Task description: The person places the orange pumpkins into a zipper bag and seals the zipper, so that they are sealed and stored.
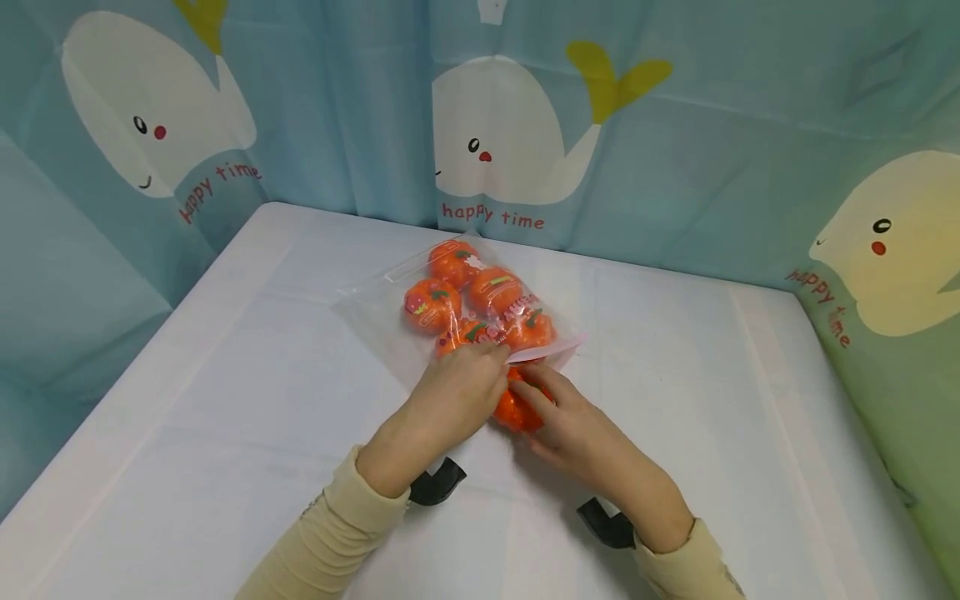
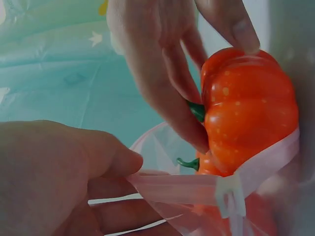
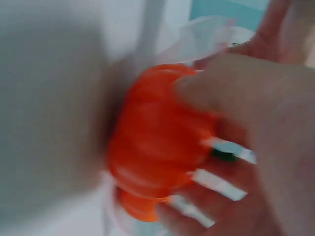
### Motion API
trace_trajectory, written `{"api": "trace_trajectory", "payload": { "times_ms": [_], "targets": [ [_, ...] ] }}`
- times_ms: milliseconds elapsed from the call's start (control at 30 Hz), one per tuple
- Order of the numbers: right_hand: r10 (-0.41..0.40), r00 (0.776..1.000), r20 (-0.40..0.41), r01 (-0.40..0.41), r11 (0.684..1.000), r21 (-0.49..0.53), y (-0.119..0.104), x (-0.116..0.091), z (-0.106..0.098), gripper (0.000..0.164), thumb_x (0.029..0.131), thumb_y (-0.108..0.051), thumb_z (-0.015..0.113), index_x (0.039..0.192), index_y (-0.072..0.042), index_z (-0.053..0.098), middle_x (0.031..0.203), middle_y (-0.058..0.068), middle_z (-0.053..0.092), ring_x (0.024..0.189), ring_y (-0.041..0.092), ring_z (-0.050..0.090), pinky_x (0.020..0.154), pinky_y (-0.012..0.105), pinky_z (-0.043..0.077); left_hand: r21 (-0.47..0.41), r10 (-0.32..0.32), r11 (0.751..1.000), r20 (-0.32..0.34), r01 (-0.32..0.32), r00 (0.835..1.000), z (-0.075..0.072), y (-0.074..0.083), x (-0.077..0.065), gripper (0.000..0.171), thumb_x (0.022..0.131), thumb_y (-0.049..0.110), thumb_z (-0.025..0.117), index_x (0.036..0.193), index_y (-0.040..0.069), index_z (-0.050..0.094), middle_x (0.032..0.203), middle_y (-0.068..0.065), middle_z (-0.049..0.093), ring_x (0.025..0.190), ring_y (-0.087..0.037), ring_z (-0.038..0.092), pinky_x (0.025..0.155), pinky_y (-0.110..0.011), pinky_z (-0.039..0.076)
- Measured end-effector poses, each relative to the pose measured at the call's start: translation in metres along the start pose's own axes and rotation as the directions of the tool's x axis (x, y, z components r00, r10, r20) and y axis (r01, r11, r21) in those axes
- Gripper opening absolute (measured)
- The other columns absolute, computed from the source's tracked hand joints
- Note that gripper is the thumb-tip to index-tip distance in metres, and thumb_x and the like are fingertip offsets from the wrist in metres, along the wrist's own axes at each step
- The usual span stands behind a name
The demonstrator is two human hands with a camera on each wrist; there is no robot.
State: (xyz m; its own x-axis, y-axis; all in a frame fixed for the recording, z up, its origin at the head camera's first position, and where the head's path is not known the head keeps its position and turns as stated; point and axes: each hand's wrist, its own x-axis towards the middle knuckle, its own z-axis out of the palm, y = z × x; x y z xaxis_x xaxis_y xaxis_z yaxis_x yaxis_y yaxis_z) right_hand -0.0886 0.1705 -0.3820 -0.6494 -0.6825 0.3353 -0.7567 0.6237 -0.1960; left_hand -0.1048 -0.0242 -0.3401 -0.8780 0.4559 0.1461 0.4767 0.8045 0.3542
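A clear plastic zip bag point(image 1: 378, 321) lies on the table with several small orange toy pumpkins point(image 1: 495, 292) inside. My left hand point(image 1: 461, 387) pinches the edge of its mouth between thumb and fingers, and a white slider point(image 2: 229, 196) shows on the pink zip strip in the left wrist view. My right hand point(image 1: 588, 433) grips another orange pumpkin point(image 2: 251, 110) with a green stem, right at the bag's opening. In the right wrist view, blurred, the thumb and fingers lie around this pumpkin point(image 3: 157, 132). How far it is inside the bag is partly hidden.
The white table point(image 1: 675, 358) extends on both sides of the bag. A blue curtain point(image 1: 360, 108) printed with whales hangs behind it. Black straps point(image 1: 438, 483) are at both wrists.
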Motion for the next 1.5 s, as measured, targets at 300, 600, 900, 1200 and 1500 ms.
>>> {"api": "trace_trajectory", "payload": {
  "times_ms": [300, 600, 900, 1200, 1500],
  "targets": [
    [0.134, 0.99, -0.03, -0.137, 0.977, -0.164, -0.012, -0.003, -0.017, 0.052, 0.069, -0.001, 0.086, 0.115, -0.011, 0.064, 0.116, 0.009, 0.06, 0.101, 0.028, 0.063, 0.079, 0.037, 0.058, 0.027, -0.005, 1.0, -0.007, 0.005, 1.0, 0.001, 0.002, 0.0, 0.027, 0.095, 0.012, 0.062, 0.119, 0.0, 0.067, 0.11, -0.009, 0.073, 0.089, -0.025, 0.072, 0.073, -0.04, 0.061],
    [0.273, 0.949, 0.16, -0.251, 0.957, -0.145, -0.027, -0.014, -0.039, 0.057, 0.074, -0.016, 0.087, 0.125, -0.012, 0.062, 0.128, 0.011, 0.055, 0.098, 0.023, 0.063, 0.062, 0.028, 0.057, 0.016, -0.014, 1.0, 0.029, 0.013, 0.999, 0.001, 0.004, 0.002, 0.028, 0.097, 0.014, 0.061, 0.121, 0.0, 0.066, 0.108, -0.009, 0.073, 0.089, -0.023, 0.072, 0.076, -0.037, 0.062],
    [0.203, 0.939, 0.276, -0.189, 0.979, -0.078, -0.031, -0.015, -0.04, 0.062, 0.08, -0.02, 0.083, 0.135, -0.009, 0.057, 0.144, 0.019, 0.049, 0.122, 0.034, 0.061, 0.087, 0.041, 0.058, 0.054, 0.019, 0.998, -0.002, -0.019, 1.0, 0.002, 0.005, 0.0, 0.025, 0.094, 0.012, 0.063, 0.116, 0.0, 0.068, 0.106, -0.009, 0.073, 0.089, -0.024, 0.072, 0.074, -0.039, 0.062],
    [0.183, 0.954, 0.239, -0.17, 0.983, -0.074, -0.036, -0.01, -0.025, 0.07, 0.082, -0.02, 0.081, 0.142, -0.003, 0.049, 0.15, 0.018, 0.041, 0.137, 0.036, 0.046, 0.091, 0.042, 0.057, 0.121, 0.017, 0.993, 0.015, -0.019, 1.0, 0.008, 0.011, -0.002, 0.039, 0.093, 0.017, 0.068, 0.127, -0.002, 0.064, 0.126, -0.015, 0.068, 0.109, -0.028, 0.069, 0.08, -0.043, 0.061],
    [0.202, 0.944, 0.261, -0.184, 0.978, -0.093, -0.04, -0.01, -0.03, 0.071, 0.083, -0.022, 0.08, 0.145, -0.005, 0.047, 0.152, 0.019, 0.041, 0.133, 0.034, 0.053, 0.096, 0.042, 0.054, 0.114, 0.037, 0.993, -0.026, -0.034, 0.999, 0.009, 0.011, -0.003, 0.025, 0.092, 0.014, 0.069, 0.113, 0.001, 0.067, 0.11, -0.01, 0.071, 0.088, -0.024, 0.073, 0.067, -0.04, 0.062]
  ]
}}
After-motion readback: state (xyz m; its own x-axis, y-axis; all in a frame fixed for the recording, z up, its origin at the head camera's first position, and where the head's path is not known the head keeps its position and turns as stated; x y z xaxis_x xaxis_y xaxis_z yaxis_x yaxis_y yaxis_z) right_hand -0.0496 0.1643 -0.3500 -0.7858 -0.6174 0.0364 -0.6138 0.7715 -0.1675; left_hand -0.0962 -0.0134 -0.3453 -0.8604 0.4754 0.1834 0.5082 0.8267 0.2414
